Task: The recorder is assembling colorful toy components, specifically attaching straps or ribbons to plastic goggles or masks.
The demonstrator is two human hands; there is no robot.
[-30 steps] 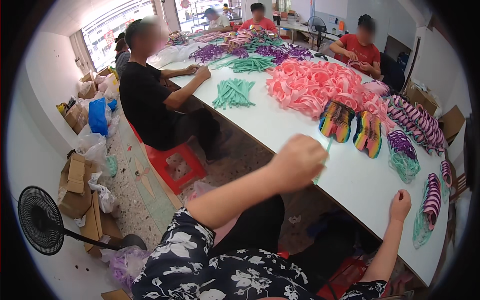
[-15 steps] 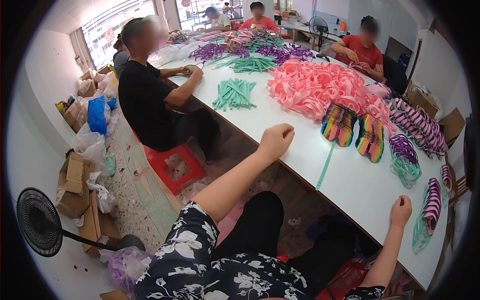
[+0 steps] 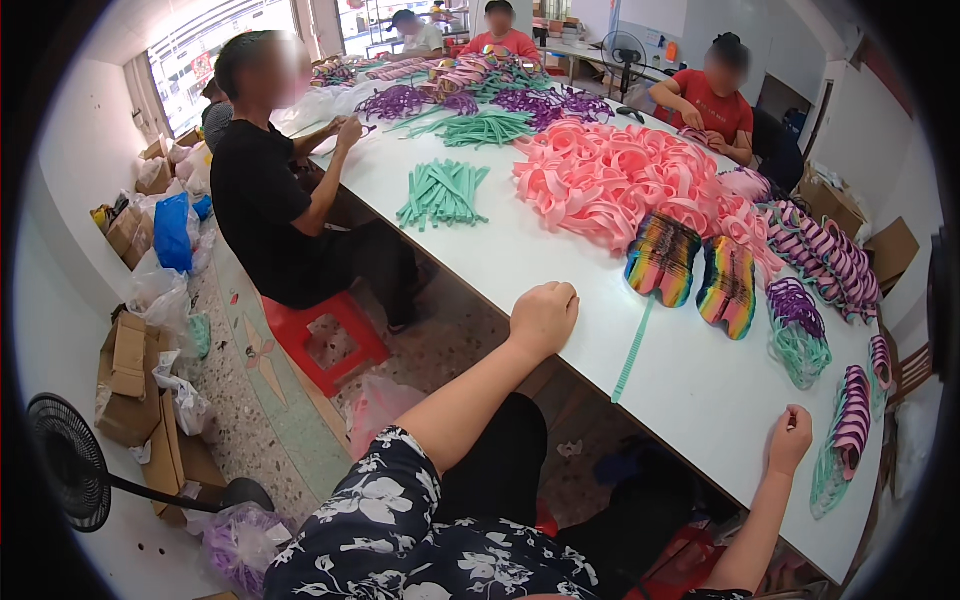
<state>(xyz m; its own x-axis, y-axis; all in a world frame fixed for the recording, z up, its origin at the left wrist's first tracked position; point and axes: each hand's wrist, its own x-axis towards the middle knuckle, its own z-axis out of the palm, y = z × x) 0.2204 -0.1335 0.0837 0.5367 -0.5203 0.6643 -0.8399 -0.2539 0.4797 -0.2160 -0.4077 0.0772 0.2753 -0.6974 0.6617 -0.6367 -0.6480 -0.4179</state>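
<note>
Pausing seems the fairest word for the step in hand: neither hand is working on a piece. The left hand (image 3: 546, 318) is at the near edge of the white table (image 3: 700, 400), back upward, with its fingers curled under; whether they are closed tight or loosely bent, and whether they enclose anything, I cannot tell. The right hand (image 3: 791, 440) is folded into a loose fist on its side, thumb drawn in against the fingers, and nothing juts from it.

Between the two, nearer the left, a ridged mint-green strip (image 3: 632, 350) lies flat and untouched, running from the table edge up to the foot of a butterfly-shaped rainbow piece (image 3: 663, 258) (whether they touch is hard to say). Taking up that strip would, I judge, call for the left hand to move rightward, uncurl and pinch it by its near end.

As for pose, the left forearm slants up and rightward from a floral sleeve (image 3: 365, 500), wrist nearly straight; the right forearm rises steeply across the table edge, beside a pink-and-purple scalloped bundle (image 3: 855, 410) with green loops.
</note>
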